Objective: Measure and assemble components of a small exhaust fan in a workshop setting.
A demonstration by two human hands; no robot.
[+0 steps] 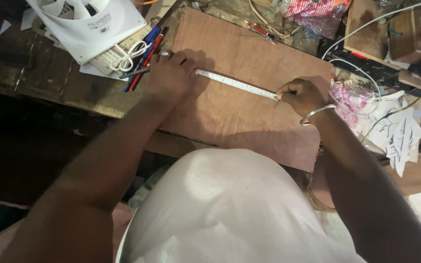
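— Lying flat across the brown board (239,112), a metal ruler (235,84) is held down at both ends; measuring or lining up for a mark seems to be the step in hand.

— How is it gripped?

— Its left end is pressed flat under the left hand (170,77), palm down, fingers not curled round it. Its right end is pinched by the fingertips of the right hand (302,96), where a bangle (317,113) is worn.

— What is called for next?

— Probably a marker; pens (147,53) are seen just left of the left hand, beside a white fan (91,24). One hand would have to be freed while the ruler is kept from slipping.
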